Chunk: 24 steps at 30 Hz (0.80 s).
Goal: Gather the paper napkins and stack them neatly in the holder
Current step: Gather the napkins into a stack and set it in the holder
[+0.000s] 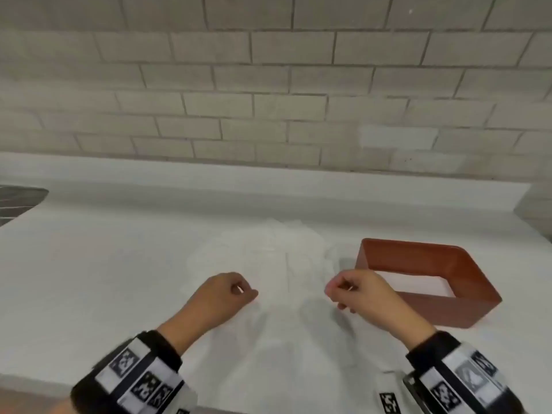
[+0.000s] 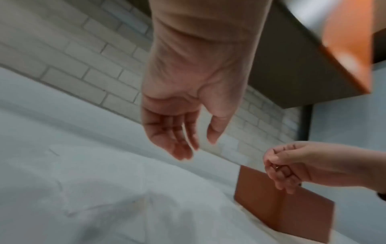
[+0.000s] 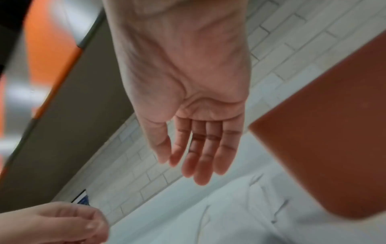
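Observation:
White paper napkins (image 1: 280, 249) lie in a loose, rumpled pile on the white counter; they also show in the wrist views as napkins (image 2: 104, 198) and napkins (image 3: 229, 214). A brown, open-topped rectangular holder (image 1: 418, 255) stands just right of the pile, with a white sheet showing inside it. My left hand (image 1: 236, 289) hovers over the pile's near left side, fingers relaxed, holding nothing (image 2: 188, 140). My right hand (image 1: 343, 291) hovers at the pile's near right side, beside the holder's left corner (image 3: 334, 132), fingers loose and empty (image 3: 194, 156).
A grey brick wall (image 1: 268, 85) backs the counter behind a low white upstand. A dark sink or drainer (image 1: 18, 201) sits at the far left. The counter's front edge (image 1: 35, 383) runs along the bottom left. An overhead cabinet (image 2: 292, 66) hangs above.

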{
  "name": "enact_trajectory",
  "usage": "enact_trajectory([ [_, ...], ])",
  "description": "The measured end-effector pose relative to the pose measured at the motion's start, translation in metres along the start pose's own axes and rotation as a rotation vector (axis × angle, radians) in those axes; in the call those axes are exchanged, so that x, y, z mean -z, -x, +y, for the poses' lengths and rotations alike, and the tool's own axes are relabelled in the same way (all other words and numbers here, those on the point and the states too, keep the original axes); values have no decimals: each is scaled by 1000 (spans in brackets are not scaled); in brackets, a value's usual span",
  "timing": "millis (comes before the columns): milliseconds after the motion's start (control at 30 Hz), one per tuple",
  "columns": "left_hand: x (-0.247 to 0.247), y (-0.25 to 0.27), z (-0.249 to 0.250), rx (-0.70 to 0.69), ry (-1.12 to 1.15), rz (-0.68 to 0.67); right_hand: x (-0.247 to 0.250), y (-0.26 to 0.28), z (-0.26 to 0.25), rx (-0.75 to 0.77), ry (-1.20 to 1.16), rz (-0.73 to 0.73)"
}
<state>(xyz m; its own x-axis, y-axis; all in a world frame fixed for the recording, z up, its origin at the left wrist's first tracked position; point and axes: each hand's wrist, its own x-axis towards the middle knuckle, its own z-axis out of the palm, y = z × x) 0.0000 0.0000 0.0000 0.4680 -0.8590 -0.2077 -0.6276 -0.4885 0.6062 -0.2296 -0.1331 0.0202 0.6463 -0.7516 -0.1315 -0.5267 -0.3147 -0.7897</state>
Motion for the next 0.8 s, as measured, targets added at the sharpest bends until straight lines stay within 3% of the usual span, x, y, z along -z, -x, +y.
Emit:
enact_trajectory([
  [133,0,-46,6,220,-139,-6,-19,-44,-2,-214,144,-91],
  [200,-8,-59,5,250,-151,-46,-32,-55,0,-307,268,-134],
  [467,-22,-88,-3,181,-188,-72,-58,-72,10,-363,464,-35],
  [667,-27,-90,-5,74,10,-15,-66,-80,9,-318,528,-70],
  [800,7,-85,-13,4,249,65,-67,-96,0,-269,499,-56],
])
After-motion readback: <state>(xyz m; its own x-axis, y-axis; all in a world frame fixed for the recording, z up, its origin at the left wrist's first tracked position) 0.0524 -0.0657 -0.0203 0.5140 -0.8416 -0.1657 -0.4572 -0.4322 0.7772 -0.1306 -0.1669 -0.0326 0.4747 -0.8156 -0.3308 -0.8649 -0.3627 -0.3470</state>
